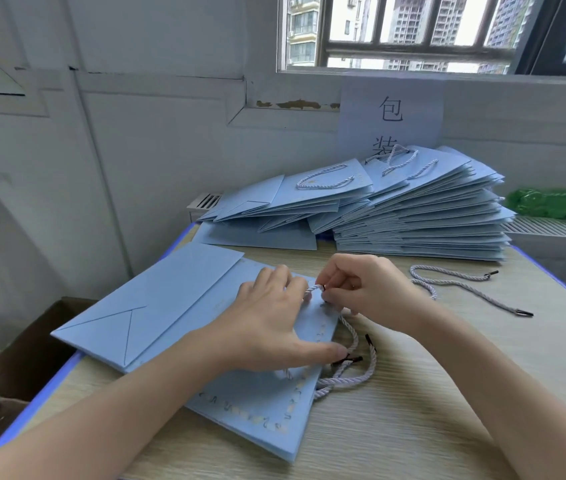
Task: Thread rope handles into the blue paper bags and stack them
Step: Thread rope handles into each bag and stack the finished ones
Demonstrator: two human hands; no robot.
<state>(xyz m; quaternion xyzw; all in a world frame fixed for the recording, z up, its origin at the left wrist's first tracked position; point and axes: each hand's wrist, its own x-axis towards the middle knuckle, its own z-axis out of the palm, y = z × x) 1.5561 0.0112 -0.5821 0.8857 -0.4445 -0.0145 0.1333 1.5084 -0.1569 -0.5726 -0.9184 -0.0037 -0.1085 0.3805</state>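
Note:
A flat blue paper bag (156, 317) lies on the wooden table (430, 410) in front of me, its decorated top edge toward the right. My left hand (271, 327) lies on the bag with its thumb stretched toward the near edge; its fingertips are at the rope near the far edge. My right hand (361, 289) pinches the black-tipped end of a pale lilac rope handle (350, 330) at the bag's top edge. The rope runs down off the bag and coils on the table beside another rope (347, 379). A spare rope (461, 284) lies farther right.
A tall stack of blue bags (423, 216) stands at the back of the table, some with handles fitted. A green plastic bottle (555, 204) lies on the radiator at the right. A cardboard box (35, 344) sits on the floor at the left.

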